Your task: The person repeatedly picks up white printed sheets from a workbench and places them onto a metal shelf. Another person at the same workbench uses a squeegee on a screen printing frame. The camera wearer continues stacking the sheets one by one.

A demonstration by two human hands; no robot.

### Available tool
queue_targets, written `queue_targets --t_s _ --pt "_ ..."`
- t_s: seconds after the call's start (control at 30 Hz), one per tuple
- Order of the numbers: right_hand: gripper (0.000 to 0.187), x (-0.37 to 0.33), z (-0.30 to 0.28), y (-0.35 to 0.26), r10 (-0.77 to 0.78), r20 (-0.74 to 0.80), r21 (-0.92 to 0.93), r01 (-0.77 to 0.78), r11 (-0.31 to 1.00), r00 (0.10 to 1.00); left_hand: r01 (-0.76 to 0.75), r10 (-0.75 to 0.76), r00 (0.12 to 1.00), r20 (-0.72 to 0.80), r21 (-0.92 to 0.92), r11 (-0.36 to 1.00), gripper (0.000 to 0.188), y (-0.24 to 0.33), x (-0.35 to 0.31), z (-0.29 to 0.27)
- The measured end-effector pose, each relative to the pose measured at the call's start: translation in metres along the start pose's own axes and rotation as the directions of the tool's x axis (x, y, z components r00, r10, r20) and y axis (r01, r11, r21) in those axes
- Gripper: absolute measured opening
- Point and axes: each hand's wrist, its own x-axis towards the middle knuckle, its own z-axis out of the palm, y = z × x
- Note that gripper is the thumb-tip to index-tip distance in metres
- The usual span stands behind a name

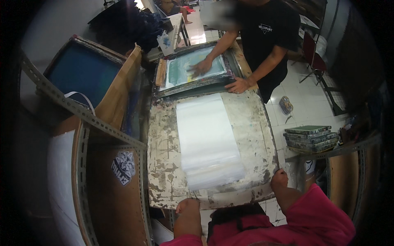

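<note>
A white sheet [209, 139], long and slightly wrinkled toward its near end, lies on the paint-stained table [254, 135]. At the table's front edge, left of the middle, my left hand [188, 205] is closed on the rim, its fingertips mostly hidden. My right hand [280, 179] is curled round the table's near right corner. Neither hand touches the sheet. Beyond the sheet, a printing screen [176, 67] in a stained frame rests on the table's far part. A co-worker's hand [201, 67] presses on its wet-looking surface; the co-worker's other hand [238, 85] holds the frame's near right side.
A blue screen frame [84, 74] and a cardboard sheet [127, 86] lean at the left above a metal shelf [115, 131]. Several stacked frames [310, 139] stand at the right. Behind them are a small tin-like item [286, 105] on the floor and a red chair [314, 53].
</note>
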Motion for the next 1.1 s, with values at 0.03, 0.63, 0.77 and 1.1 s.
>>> queue_targets --t_s 0.03,0.63,0.77,1.1 --pt "0.049 0.001 0.0 0.003 -0.018 -0.002 0.013 0.018 1.0 1.0 -0.008 0.008 0.999 -0.039 -0.008 1.0 0.042 0.0 -0.005 0.003" --pt "0.045 0.01 -0.009 0.021 -0.325 0.117 -0.021 0.33 0.944 0.938 -0.41 0.526 0.052 -0.849 0.462 0.786 0.028 -0.08 -0.193 0.12" --pt "0.049 0.016 0.037 0.031 -0.124 -0.131 0.059 0.132 0.989 0.984 -0.226 0.614 -0.068 -0.786 0.612 0.758 0.028 -0.099 -0.235 0.157" --pt "0.104 0.01 0.01 0.07 -0.536 0.214 0.62 0.311 0.72 0.817 0.193 0.77 0.126 -0.625 0.777 0.599 0.033 -0.09 -0.225 0.142"
